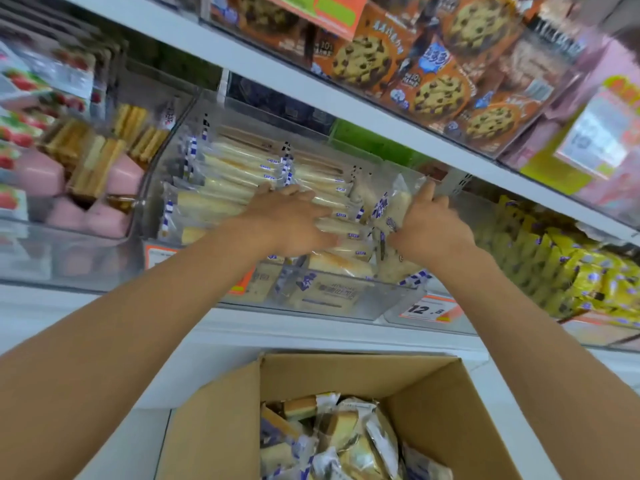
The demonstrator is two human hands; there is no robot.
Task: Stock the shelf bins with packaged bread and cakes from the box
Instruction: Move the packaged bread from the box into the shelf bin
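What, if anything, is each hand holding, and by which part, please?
The right hand grips an upright bread packet by its right side. The left hand holds nothing; it presses flat on the stacked packets.

Blue-and-white checked trim on clear bread packets point(221, 202), brown cardboard box point(346, 374), yellow packets point(568, 268), pink cakes point(38, 174)

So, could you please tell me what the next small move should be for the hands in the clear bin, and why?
Probably push the packet down into the right end of the clear bin. The right hand grips it upright there, not yet seated, while the left hand lies flat on the bread rows. The box below holds more packets.
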